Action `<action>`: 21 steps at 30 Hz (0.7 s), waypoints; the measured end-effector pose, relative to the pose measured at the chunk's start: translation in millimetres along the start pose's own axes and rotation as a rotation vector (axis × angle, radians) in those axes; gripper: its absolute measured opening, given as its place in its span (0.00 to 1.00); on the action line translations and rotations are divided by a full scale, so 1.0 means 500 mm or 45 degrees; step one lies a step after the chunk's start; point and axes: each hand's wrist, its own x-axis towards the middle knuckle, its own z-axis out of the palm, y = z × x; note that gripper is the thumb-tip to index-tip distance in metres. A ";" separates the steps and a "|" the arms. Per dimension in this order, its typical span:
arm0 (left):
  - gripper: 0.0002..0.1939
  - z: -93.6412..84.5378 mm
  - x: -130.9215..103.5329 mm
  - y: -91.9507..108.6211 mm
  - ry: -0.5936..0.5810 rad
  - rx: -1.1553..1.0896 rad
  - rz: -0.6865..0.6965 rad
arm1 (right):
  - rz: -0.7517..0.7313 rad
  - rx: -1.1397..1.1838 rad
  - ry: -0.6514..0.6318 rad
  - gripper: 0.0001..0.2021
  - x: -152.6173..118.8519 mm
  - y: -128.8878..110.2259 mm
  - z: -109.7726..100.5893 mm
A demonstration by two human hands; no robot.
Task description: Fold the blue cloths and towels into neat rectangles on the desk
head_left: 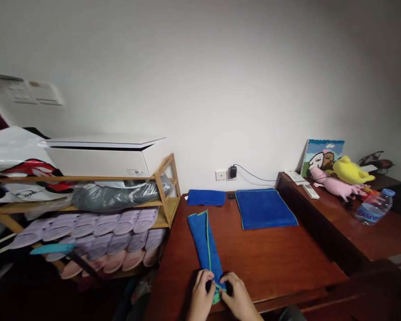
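Note:
A blue cloth with green edging (205, 243) lies on the wooden table (254, 263), folded lengthwise into a long narrow strip. At its near end my left hand (202, 292) pinches the left side, fingers curled. My right hand (235, 292) grips the same end from the right, thumb and fingers bent around the bunched green edge. Farther back rests a small folded blue cloth (206, 197), against the wall side. To the right of it a larger blue cloth (265, 208) is spread flat in a square.
On the left stands a wooden rack (169, 200) with several slippers (100, 225) and a white box (103, 160). A black plug (233, 171) sits in the wall socket. The right-hand surface holds plush toys (334, 183), a remote (310, 191) and a plastic bottle (374, 208).

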 end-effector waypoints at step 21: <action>0.28 -0.011 0.018 0.088 -0.458 -0.059 -0.184 | 0.154 0.437 0.092 0.29 0.037 -0.029 -0.013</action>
